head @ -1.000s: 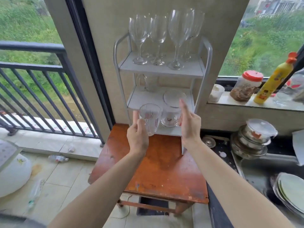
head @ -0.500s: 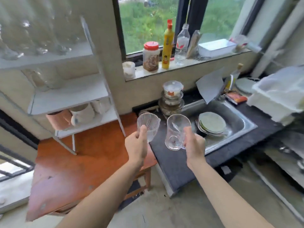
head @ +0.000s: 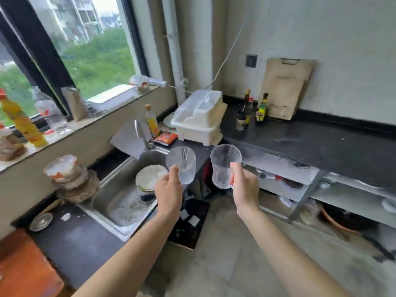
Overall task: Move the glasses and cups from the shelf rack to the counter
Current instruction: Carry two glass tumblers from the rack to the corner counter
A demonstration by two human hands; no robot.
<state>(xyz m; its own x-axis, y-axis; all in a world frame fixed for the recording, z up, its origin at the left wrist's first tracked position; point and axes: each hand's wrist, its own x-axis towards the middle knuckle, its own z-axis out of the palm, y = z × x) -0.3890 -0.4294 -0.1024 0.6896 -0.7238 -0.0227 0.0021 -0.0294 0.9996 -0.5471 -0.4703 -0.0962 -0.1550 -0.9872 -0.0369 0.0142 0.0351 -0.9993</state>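
Two raised hands, left hand [head: 168, 194] gripping ribbed glass [head: 182, 165], right hand [head: 244, 187] gripping cup [head: 224, 166]

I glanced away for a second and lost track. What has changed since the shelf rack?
The right hand took hold of a smooth cup; both hands swung right from the rack, past the sink, toward the black counter. Unchanged: the left hand grips the ribbed glass.

The dark counter [head: 310, 144] bears a white dish rack [head: 199, 118], bottles [head: 261, 108] and a cutting board [head: 285, 86].
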